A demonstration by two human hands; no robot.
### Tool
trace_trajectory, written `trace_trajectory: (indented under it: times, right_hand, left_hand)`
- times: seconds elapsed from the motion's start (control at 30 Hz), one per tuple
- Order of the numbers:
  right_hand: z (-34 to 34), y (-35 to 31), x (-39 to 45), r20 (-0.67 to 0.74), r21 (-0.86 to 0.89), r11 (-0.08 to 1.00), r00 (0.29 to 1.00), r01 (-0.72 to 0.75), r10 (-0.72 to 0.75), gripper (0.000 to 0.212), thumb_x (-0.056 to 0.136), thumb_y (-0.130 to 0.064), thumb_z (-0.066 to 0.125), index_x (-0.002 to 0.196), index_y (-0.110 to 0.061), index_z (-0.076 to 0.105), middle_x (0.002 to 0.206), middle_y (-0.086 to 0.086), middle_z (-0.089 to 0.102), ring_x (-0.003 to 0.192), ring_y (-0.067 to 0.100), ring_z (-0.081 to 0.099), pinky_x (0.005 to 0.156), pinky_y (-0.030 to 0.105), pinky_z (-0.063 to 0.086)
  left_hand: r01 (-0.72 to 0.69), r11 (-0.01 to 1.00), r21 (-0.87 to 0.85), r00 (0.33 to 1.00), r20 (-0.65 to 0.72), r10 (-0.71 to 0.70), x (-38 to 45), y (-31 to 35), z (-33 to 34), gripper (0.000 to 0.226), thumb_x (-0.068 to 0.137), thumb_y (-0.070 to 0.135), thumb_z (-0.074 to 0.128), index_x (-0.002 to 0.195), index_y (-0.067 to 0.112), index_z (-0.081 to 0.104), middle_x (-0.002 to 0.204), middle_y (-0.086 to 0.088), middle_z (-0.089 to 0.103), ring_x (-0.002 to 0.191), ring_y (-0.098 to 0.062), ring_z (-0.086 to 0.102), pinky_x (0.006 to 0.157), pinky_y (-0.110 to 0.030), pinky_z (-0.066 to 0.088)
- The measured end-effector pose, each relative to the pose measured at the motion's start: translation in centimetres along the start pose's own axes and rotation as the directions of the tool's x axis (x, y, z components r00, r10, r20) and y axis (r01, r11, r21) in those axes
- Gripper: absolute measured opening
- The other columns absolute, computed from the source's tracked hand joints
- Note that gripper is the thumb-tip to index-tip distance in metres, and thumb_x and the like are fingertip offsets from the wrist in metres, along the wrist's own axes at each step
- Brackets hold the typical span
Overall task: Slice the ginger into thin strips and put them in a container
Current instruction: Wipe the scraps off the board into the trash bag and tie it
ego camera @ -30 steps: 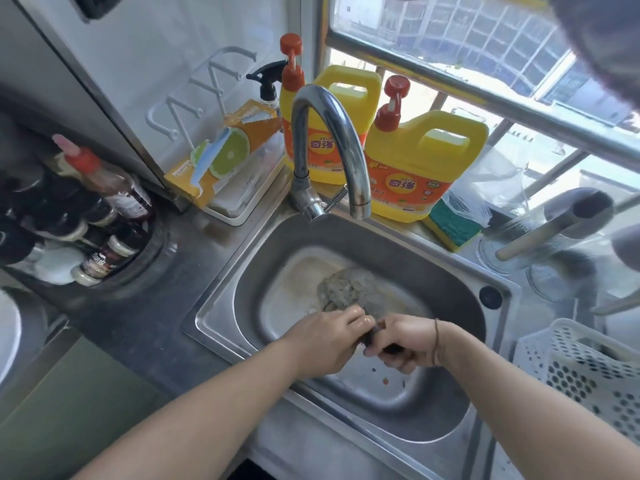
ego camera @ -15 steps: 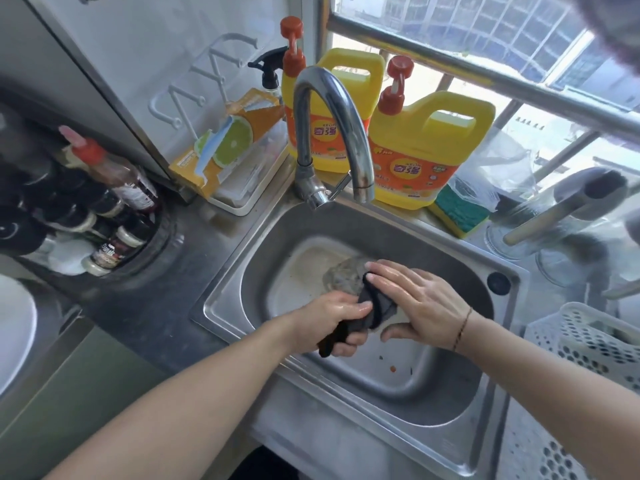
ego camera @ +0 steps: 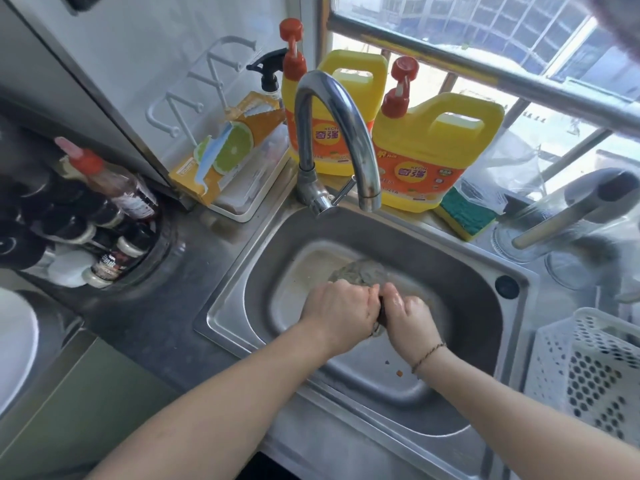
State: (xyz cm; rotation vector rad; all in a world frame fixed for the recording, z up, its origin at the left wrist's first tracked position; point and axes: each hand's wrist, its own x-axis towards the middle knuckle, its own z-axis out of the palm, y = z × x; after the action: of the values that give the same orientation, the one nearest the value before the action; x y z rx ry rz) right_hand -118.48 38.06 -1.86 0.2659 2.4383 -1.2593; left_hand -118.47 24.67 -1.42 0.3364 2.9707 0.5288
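Note:
Both my hands are down in the steel sink point(ego camera: 450, 258). My left hand point(ego camera: 341, 313) and my right hand point(ego camera: 408, 318) are pressed together, and both grip a dark wet cloth point(ego camera: 381, 313). Only a narrow strip of the cloth shows between them. My right hand glistens with water. A grey crumpled rag point(ego camera: 360, 271) lies on the sink floor just behind my hands. No ginger and no knife are in view.
A curved tap point(ego camera: 332, 109) arches over the sink, with two yellow detergent jugs point(ego camera: 436, 147) and a green sponge point(ego camera: 464, 213) behind it. Sauce bottles point(ego camera: 104, 209) crowd the left counter. A white perforated basket point(ego camera: 588, 368) stands at the right.
Half a second ago my right hand lay open over the cloth; now its fingers have curled round the cloth, right against my left hand. The cloth is almost hidden now.

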Motion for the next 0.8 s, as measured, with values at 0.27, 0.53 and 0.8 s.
trace_trajectory:
  times: [0.27,0.53,0.8]
  right_hand:
    - [1.4,-0.1,-1.5,0.412,0.432,0.624,0.758,-0.651,0.505,0.046,0.097,-0.043,0.030,0.058,-0.021,0.036,0.048,-0.003,0.024,0.041,0.013,0.017,0.044,0.017,0.013]
    - [-0.2,0.1,1.2,0.203,0.466,0.791,0.918,-0.397,0.341,0.024,0.093,-0.029,0.057,0.101,-0.007,0.055,0.069,0.008,0.057,0.046,0.016,0.045,0.048,0.029,0.040]
    - [-2.8,0.7,-1.1,0.218,0.669,0.673,0.949,-0.316,0.228,0.036,0.089,-0.015,0.068,0.123,-0.006,0.058,0.104,0.016,0.071,0.085,0.026,0.071,0.067,0.039,0.057]
  left_hand:
    - [-0.251,0.963,0.096,0.915,-0.302,0.268,0.0,-2.6,3.4,0.044,0.092,0.026,0.043,0.051,0.018,0.056,0.046,0.000,0.056,0.036,-0.025,0.051,0.042,-0.019,0.023]
    - [0.176,0.922,-0.345,0.980,-0.022,-0.196,0.0,-1.4,3.2,0.040,0.106,0.038,0.039,0.092,0.013,0.067,0.088,-0.013,0.073,0.084,-0.037,0.064,0.065,-0.038,0.038]
    - [0.359,0.590,-0.723,0.930,0.224,-0.292,-1.3,0.7,2.1,0.031,0.101,0.009,0.055,0.130,0.019,0.059,0.124,-0.003,0.068,0.117,-0.016,0.062,0.103,-0.031,0.049]
